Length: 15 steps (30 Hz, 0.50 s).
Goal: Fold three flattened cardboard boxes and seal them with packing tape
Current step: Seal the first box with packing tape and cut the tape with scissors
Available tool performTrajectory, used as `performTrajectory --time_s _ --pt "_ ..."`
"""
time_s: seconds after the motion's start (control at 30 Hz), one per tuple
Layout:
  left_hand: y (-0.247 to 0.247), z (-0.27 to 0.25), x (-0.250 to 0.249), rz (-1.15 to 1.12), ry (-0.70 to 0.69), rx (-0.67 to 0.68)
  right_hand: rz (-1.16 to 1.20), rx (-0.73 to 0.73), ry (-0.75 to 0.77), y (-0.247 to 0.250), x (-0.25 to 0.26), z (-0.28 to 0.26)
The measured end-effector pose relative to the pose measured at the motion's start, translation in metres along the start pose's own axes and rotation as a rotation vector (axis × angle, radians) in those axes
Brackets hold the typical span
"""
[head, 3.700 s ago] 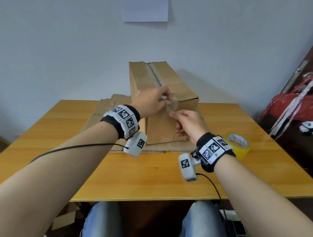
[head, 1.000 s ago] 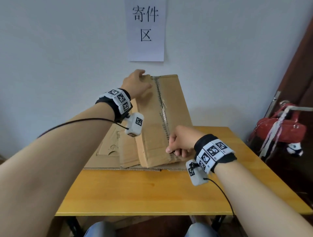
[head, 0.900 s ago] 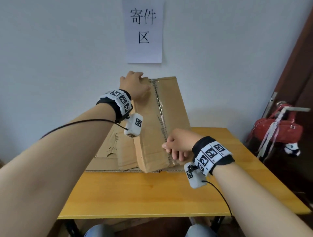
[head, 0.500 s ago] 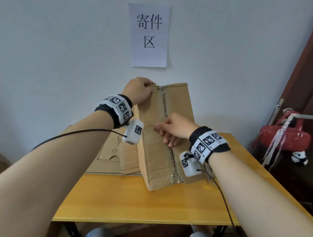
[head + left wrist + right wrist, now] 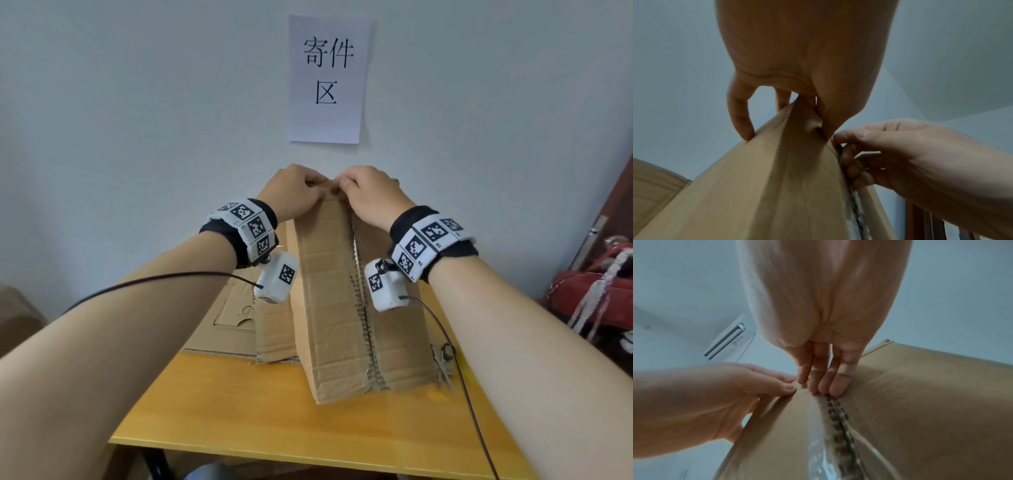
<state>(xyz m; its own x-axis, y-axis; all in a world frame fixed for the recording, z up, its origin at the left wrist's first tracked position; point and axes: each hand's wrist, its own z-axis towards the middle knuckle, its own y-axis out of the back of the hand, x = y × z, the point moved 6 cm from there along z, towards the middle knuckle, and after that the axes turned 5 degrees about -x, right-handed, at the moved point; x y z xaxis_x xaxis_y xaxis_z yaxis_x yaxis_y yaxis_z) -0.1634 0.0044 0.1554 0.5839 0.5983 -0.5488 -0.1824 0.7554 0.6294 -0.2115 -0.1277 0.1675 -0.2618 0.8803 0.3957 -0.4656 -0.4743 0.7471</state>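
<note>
A brown cardboard box point(image 5: 329, 308) stands tipped up on the wooden table point(image 5: 239, 411), its long taped seam point(image 5: 359, 291) facing me. Clear tape point(image 5: 813, 434) runs along that seam. My left hand point(image 5: 294, 192) grips the box's top far edge, fingers curled over it and thumb on the face point(image 5: 797, 104). My right hand point(image 5: 366, 195) is beside it at the top of the seam, its fingertips point(image 5: 822, 389) pressing on the cardboard there. Flattened cardboard point(image 5: 233, 318) lies behind the box on the left. No tape roll is in view.
A paper sign point(image 5: 327, 78) hangs on the white wall just behind the box. A red bag point(image 5: 596, 294) sits off the table's right edge. A small metal object point(image 5: 443, 353) lies by the box's right side. The near strip of table is bare wood.
The box has been tipped up from lying flat. My right hand has slid up the seam from the lower end to the top, beside my left hand, which kept hold of the top edge.
</note>
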Motion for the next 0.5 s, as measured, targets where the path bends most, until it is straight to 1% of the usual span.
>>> performTrajectory --time_s 0.07,0.2,0.3,0.33,0.4,0.5 --pt "-0.001 0.000 0.003 -0.003 0.009 0.002 0.023 -0.031 0.012 0.002 -0.002 -0.001" --pt "-0.001 0.000 0.005 -0.016 0.026 -0.010 0.143 -0.087 0.001 0.000 -0.013 -0.006" --pt "-0.003 0.000 0.004 -0.063 0.040 -0.008 0.066 -0.229 0.025 0.006 -0.022 -0.002" --pt "-0.004 0.000 0.004 -0.088 0.046 -0.007 0.027 -0.250 0.012 0.009 -0.025 0.000" --pt "-0.004 -0.001 0.003 -0.125 0.046 -0.007 -0.030 -0.221 -0.023 0.012 -0.029 0.003" --pt "-0.003 -0.002 0.002 -0.148 0.051 -0.007 0.023 -0.171 -0.026 0.015 -0.029 0.006"
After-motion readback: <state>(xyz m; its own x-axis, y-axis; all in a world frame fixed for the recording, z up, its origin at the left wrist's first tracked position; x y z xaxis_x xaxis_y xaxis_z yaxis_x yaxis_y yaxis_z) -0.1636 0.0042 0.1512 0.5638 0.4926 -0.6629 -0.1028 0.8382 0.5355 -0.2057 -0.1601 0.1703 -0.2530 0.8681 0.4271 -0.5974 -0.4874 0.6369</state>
